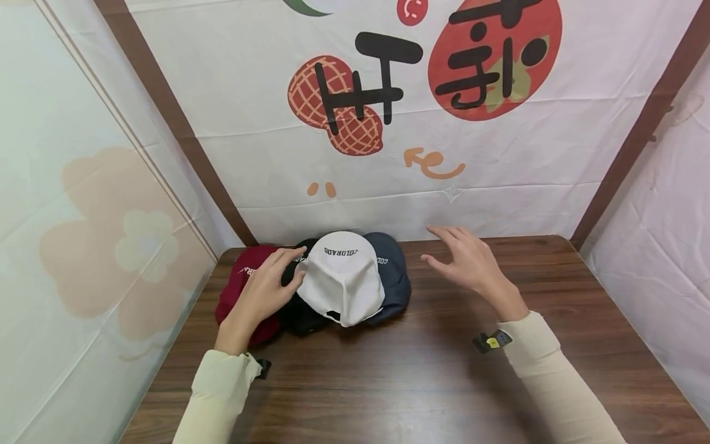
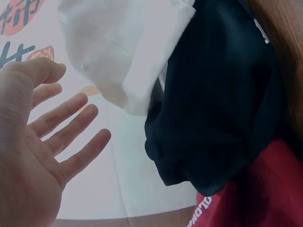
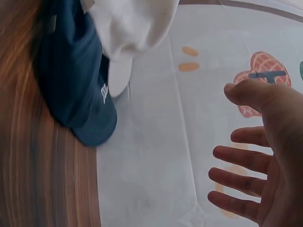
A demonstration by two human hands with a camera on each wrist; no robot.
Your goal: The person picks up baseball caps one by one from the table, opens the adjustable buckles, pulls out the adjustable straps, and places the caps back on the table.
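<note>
In the head view a white cap [image 1: 344, 277] with dark COLORADO lettering lies on top of a black cap [image 1: 302, 314] and a navy cap [image 1: 392, 271]. At the left end of the group is a maroon cap [image 1: 233, 283]. My left hand [image 1: 269, 287] hovers over the maroon and black caps, fingers spread and holding nothing; the left wrist view shows it apart from the black cap [image 2: 213, 94]. To the right of the navy cap [image 3: 78, 71], my right hand [image 1: 463, 259] is held in the air with fingers extended, touching nothing.
The caps lie at the back edge of a brown wooden table [image 1: 355, 394]. Right behind it hangs a white printed cloth wall [image 1: 238, 166] with fruit pictures and black characters. Cloth walls also stand on the left and right.
</note>
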